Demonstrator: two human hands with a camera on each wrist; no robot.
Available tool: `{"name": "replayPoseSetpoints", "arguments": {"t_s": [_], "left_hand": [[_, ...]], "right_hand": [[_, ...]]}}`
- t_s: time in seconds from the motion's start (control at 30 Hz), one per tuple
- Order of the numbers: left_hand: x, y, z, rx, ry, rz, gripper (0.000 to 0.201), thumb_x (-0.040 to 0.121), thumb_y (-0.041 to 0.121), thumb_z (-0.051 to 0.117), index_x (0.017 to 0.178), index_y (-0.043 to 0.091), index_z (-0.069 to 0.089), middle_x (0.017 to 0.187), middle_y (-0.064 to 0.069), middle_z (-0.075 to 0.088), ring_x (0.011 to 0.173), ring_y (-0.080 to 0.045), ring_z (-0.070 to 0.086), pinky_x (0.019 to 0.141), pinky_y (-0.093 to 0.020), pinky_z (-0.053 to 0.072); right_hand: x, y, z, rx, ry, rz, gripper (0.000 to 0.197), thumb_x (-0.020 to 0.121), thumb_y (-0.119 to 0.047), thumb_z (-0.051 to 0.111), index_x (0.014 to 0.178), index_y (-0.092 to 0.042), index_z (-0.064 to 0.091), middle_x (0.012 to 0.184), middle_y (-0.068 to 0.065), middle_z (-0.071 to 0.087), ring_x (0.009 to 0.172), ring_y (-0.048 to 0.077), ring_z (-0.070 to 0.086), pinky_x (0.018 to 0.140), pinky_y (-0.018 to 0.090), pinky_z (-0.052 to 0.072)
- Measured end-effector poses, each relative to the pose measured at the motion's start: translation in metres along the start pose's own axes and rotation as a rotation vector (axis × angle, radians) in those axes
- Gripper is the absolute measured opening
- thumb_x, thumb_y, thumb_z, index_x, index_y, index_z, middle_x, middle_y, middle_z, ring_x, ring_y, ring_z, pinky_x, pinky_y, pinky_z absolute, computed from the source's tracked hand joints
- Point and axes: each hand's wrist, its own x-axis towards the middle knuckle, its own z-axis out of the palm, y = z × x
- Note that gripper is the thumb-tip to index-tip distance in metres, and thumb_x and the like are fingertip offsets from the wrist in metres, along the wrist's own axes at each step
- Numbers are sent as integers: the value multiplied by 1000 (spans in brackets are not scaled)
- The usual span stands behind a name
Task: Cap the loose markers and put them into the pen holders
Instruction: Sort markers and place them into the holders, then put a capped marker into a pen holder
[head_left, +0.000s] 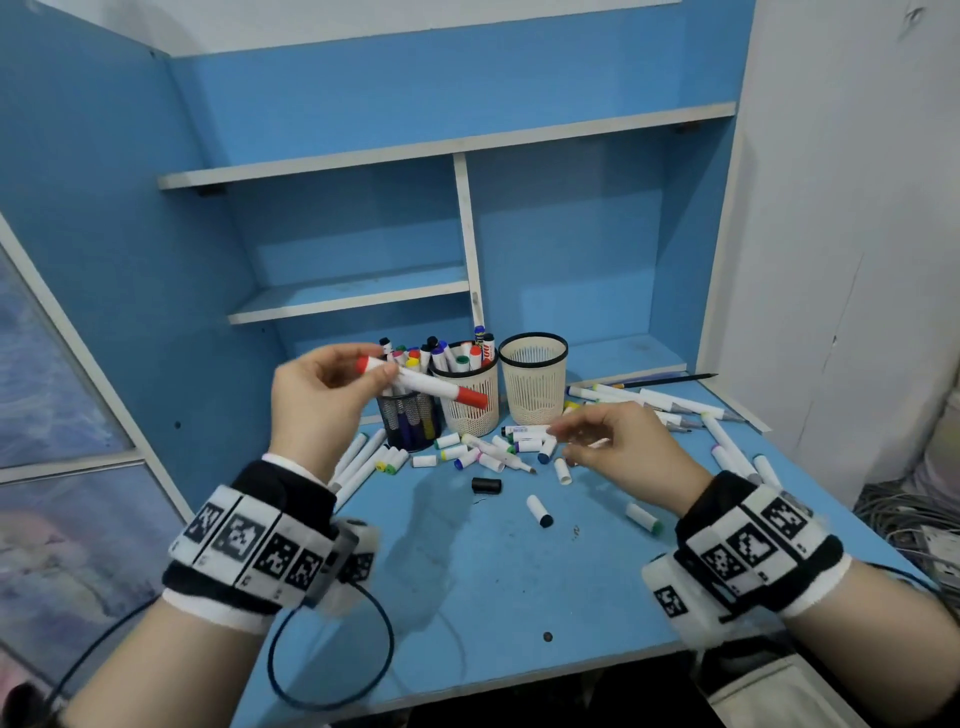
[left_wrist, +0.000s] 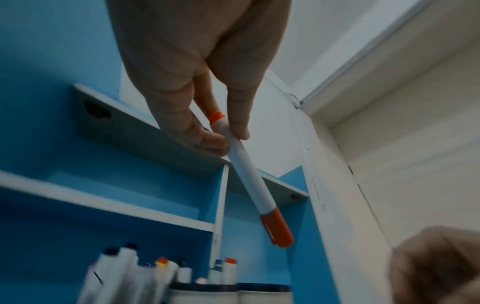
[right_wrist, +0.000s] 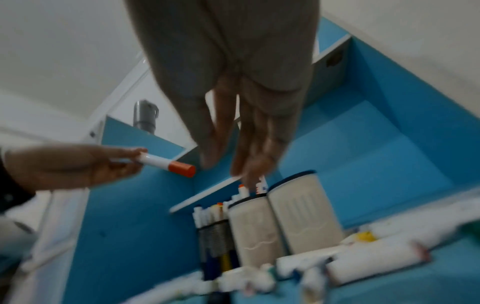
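My left hand (head_left: 387, 370) is raised above the black mesh holder (head_left: 410, 423) and pinches a white marker (head_left: 428, 385) near its orange tail end. The marker's orange cap (head_left: 470, 397) is on and points right and down. The left wrist view shows thumb and fingers around the marker (left_wrist: 249, 181). My right hand (head_left: 569, 439) hovers low over the loose caps (head_left: 498, 452), fingers relaxed and holding nothing (right_wrist: 233, 162). The middle beige holder (head_left: 470, 410) is full of markers. The right beige holder (head_left: 535, 387) looks empty.
Uncapped markers (head_left: 675, 405) lie at the desk's right, more white barrels (head_left: 358, 462) at the left. A black cap (head_left: 487, 486) and two stray caps (head_left: 539, 512) sit mid-desk. A pencil (head_left: 670, 381) lies at the back. Blue shelves (head_left: 353, 296) rise behind the holders.
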Motion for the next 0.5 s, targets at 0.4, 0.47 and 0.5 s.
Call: {"name": "replayPoseSetpoints", "arguments": {"t_s": [0.4, 0.47, 0.5], "left_hand": [[78, -17, 29, 365, 21, 136, 14, 78, 10, 74, 91, 16, 72, 75, 1, 62, 63, -7, 54, 55, -2, 43], [84, -20, 38, 408, -3, 153, 13, 79, 9, 73, 91, 15, 72, 77, -1, 62, 63, -8, 53, 51, -1, 41], [86, -21, 42, 424, -9, 160, 13, 80, 9, 72, 92, 15, 72, 78, -2, 61, 62, -7, 52, 49, -1, 41]], "right_hand": [[27, 40, -13, -989, -729, 270, 25, 80, -2, 66, 97, -17, 55, 86, -3, 45, 71, 14, 45, 49, 16, 29], [36, 43, -11, -985, -726, 260, 26, 80, -2, 67, 98, -17, 54, 100, 4, 51, 81, 19, 46, 49, 16, 30], [41, 45, -10, -977, -705, 244, 29, 79, -2, 67, 102, -16, 56, 108, 8, 53, 85, 20, 46, 50, 16, 31]]}}
